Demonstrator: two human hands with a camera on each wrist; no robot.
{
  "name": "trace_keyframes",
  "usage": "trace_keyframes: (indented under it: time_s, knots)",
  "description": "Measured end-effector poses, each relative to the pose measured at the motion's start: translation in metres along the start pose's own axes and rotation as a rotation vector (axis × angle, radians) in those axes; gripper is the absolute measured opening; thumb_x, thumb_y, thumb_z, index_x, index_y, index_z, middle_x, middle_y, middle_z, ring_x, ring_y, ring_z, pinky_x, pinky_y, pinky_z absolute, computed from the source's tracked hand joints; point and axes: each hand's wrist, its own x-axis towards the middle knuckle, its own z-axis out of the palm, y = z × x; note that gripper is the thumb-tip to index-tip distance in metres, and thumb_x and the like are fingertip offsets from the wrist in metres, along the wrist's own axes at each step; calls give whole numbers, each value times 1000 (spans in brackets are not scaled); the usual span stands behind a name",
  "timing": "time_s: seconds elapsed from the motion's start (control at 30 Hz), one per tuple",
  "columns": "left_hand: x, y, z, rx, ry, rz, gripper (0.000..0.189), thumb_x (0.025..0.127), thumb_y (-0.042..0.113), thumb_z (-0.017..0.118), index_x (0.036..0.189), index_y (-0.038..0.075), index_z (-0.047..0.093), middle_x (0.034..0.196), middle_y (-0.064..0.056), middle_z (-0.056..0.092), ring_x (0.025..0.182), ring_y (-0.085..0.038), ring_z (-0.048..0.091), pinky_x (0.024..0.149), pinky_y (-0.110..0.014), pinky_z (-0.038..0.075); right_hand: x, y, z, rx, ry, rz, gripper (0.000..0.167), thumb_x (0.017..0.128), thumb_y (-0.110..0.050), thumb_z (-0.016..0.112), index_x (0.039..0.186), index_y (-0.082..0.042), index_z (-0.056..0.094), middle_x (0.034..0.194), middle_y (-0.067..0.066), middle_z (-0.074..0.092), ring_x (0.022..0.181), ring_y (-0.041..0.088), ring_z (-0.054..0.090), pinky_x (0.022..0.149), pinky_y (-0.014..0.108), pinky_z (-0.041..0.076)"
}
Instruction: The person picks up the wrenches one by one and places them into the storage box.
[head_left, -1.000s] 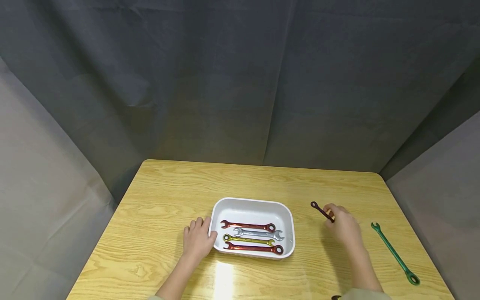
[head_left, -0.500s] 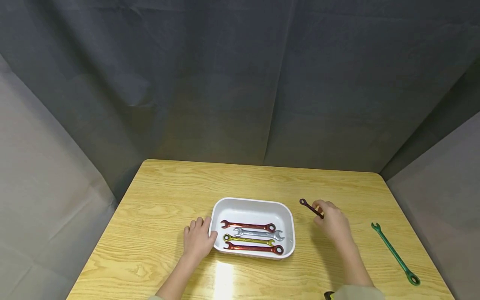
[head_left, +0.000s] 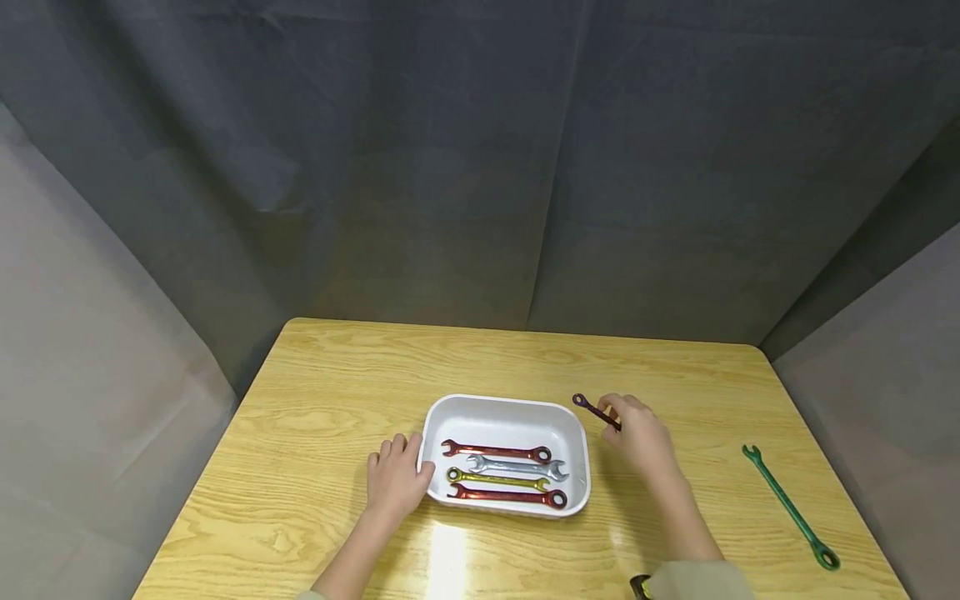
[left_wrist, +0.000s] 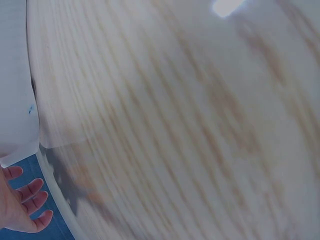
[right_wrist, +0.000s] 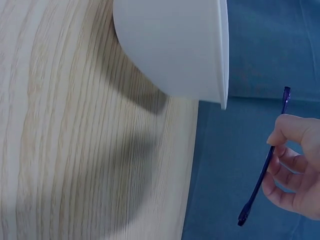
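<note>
My right hand (head_left: 641, 435) pinches a small dark purple wrench (head_left: 594, 408) by its shank, just off the right end of a white plastic bin (head_left: 491, 414). In the right wrist view the purple wrench (right_wrist: 259, 182) is held in the air between thumb and fingers, level with the bin's rim (right_wrist: 224, 60). My left hand (head_left: 396, 479) rests at the bin's left end, thumb at the rim. Its fingers look loosely bent in the left wrist view. Inside the bin lie a red wrench (head_left: 495, 452), a silver wrench (head_left: 513, 467), a yellow-green wrench (head_left: 498, 480) and a larger red wrench (head_left: 504, 497).
A long green wrench (head_left: 787, 504) lies slanted on the right side of the wooden table (head_left: 330, 375). Grey curtains (head_left: 420, 208) hang behind the table and at both sides. By the right sleeve (head_left: 701, 581) shows a small black-and-yellow item (head_left: 640, 586).
My right hand has carried the purple wrench leftward, from over the right part of the table to beside the bin. The left hand and the bin have stayed put.
</note>
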Motion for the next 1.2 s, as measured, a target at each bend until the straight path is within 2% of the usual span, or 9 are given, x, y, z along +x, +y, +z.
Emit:
trace_keyframes:
  time_s: [0.33, 0.53, 0.77, 1.2]
  knots:
    - [0, 0, 1, -2, 2, -1, 44, 81, 36, 51, 120, 14, 52, 99, -9, 52, 90, -27, 46, 76, -44, 34, 6, -13, 14, -15, 7, -62, 28, 65, 1, 69, 90, -10, 61, 77, 3, 57, 67, 21, 55, 52, 38, 44]
    - [0, 1, 1, -4, 2, -3, 45, 81, 35, 52, 120, 14, 52, 99, -9, 53, 90, -27, 47, 77, -44, 34, 9, -25, 18, -31, -26, -60, 28, 66, -1, 68, 91, -11, 62, 81, 5, 58, 68, 20, 54, 54, 36, 44]
    - [0, 0, 1, 2, 7, 1, 44, 81, 35, 52, 119, 14, 52, 98, -8, 52, 89, -27, 46, 76, -44, 34, 12, -33, 28, -31, -24, -116, 29, 65, 0, 68, 91, -12, 62, 82, 5, 59, 68, 19, 55, 55, 36, 46]
    - [-1, 1, 0, 4, 12, 5, 43, 80, 35, 53, 117, 14, 53, 96, -8, 52, 88, -27, 46, 75, -43, 34, 17, -51, 45, -40, -58, -171, 31, 64, -1, 70, 91, -15, 62, 84, 3, 59, 72, 20, 56, 58, 36, 47]
